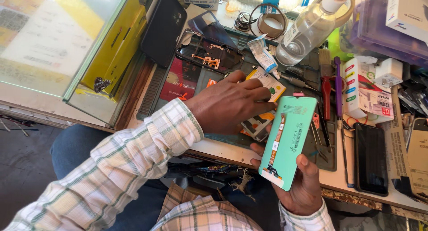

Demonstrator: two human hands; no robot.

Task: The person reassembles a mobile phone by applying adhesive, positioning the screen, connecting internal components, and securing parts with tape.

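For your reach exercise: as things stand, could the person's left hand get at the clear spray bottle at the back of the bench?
Probably yes. The left hand holds nothing, resting on parts on the mat, and nothing tall stands between it and the spray bottle. Only a small tube lies along the way.

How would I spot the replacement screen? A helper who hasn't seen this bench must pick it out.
Start at the cluttered workbench and find its near edge. There the right hand holds up a flat rectangular panel, with the left hand touching its left side. It alone is mint green, with an orange ribbon cable down its back.
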